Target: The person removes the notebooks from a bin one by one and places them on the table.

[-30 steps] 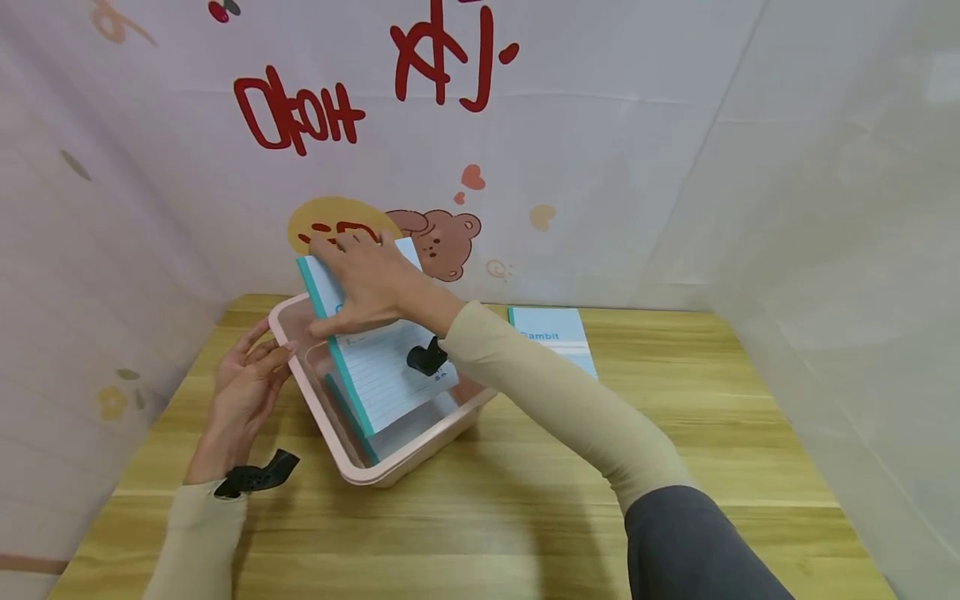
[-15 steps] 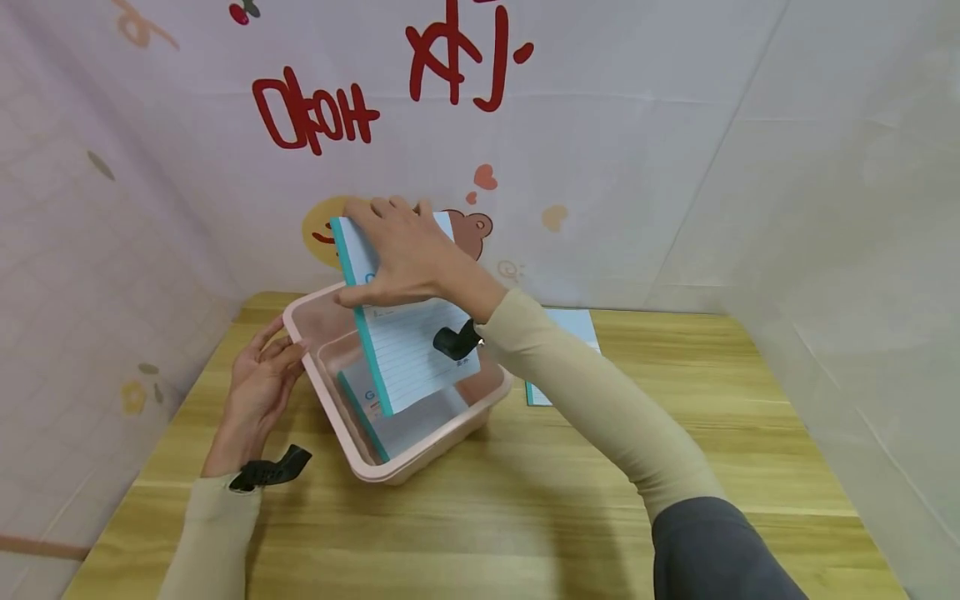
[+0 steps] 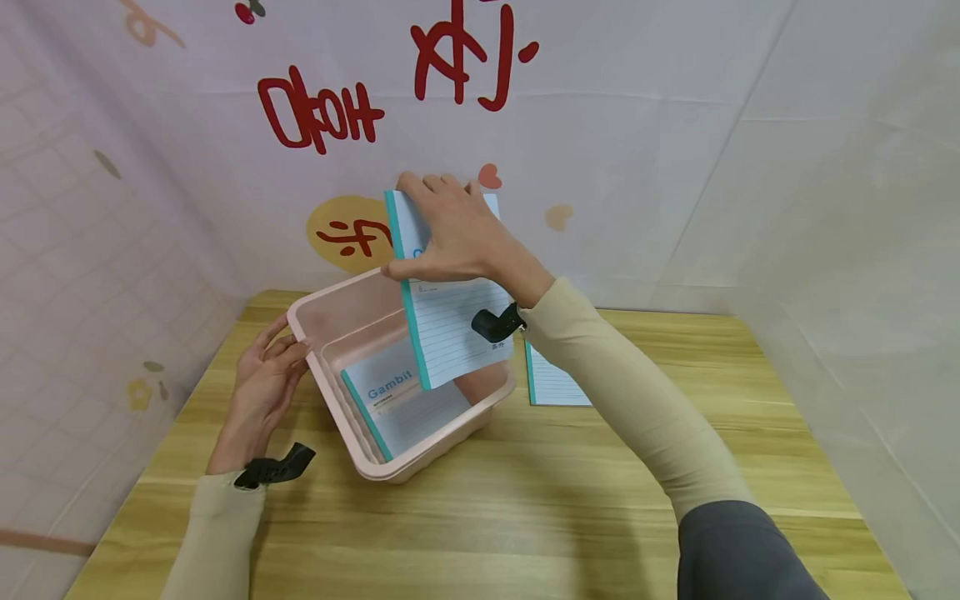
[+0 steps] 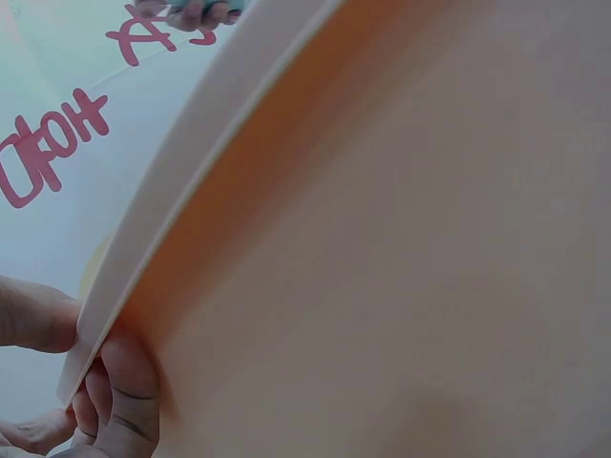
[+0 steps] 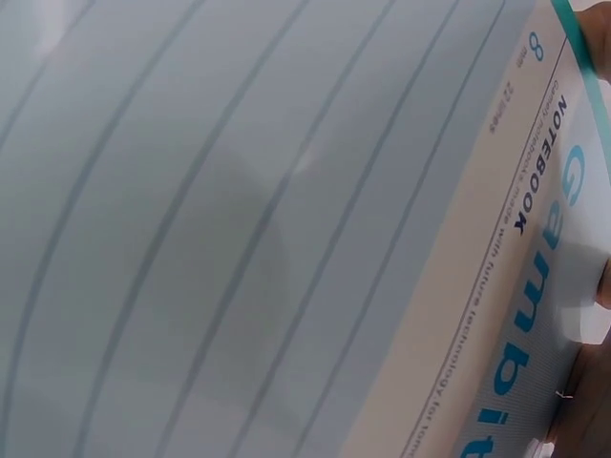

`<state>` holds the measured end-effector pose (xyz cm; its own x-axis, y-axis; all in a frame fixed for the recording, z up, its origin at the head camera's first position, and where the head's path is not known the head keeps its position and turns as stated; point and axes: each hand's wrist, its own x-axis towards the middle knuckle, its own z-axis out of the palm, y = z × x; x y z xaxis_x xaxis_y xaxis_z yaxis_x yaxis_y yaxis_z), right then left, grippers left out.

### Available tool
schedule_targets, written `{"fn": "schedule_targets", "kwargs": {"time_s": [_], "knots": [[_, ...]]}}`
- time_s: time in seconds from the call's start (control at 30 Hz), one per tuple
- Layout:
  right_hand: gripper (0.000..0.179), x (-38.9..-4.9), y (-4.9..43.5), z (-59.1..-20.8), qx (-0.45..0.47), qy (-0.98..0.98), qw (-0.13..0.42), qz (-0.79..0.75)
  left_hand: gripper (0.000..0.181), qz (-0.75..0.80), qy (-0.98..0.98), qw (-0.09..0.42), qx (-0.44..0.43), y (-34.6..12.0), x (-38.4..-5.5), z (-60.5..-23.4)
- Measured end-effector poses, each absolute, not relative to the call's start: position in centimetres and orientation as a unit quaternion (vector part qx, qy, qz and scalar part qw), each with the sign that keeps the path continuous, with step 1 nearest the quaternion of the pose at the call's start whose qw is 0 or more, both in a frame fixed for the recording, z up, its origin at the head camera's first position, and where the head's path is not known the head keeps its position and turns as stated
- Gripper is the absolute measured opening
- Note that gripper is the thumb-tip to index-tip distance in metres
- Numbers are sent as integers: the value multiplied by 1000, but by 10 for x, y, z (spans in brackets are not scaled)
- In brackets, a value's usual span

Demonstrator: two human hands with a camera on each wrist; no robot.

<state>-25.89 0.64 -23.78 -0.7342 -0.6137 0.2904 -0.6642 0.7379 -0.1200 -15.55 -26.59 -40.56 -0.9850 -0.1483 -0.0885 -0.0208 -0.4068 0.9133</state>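
My right hand (image 3: 461, 237) grips a pale blue notebook (image 3: 461, 325) with a teal spine, thumb at the spine and fingers over the top edge. It is held tilted above the right part of a pink plastic bin (image 3: 330, 417). Printed lines and the word "Gambit" on this notebook's cover (image 5: 286, 210) fill the right wrist view. My left hand (image 3: 262, 379) pinches the bin's left rim, and the left wrist view shows fingers (image 4: 129, 382) curled at that rim. Inside the bin lies another notebook (image 3: 405, 408) with the same cover, partly hidden by the held one.
A third notebook (image 3: 555, 379) lies on the wooden table (image 3: 637, 467) right of the bin, partly covered by my right forearm. Behind the table hangs a white sheet (image 3: 637, 167) with red lettering, and pale sheets enclose both sides.
My right hand has lifted the notebook up and to the right, uncovering more of the one in the bin. The left hand keeps its hold on the rim. The head view has shifted slightly.
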Motion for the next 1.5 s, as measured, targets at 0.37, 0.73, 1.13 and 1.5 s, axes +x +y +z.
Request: {"fn": "schedule_targets", "kwargs": {"time_s": [0.37, 0.73, 1.13, 1.5], "knots": [[90, -281, 55, -237, 320, -930, 130, 121, 70, -841, -534, 48, 69, -263, -159, -406], [83, -304, 112, -242, 264, -946, 128, 136, 73, -829, -552, 54, 77, -265, -160, -407], [84, -314, 168, -265, 206, -963, 118, 131, 71, -829, -553, 36, 74, -268, -156, -405], [82, -320, 212, -296, 171, -974, 94, 112, 68, -831, -550, 34, 75, -267, -155, -406]]}}
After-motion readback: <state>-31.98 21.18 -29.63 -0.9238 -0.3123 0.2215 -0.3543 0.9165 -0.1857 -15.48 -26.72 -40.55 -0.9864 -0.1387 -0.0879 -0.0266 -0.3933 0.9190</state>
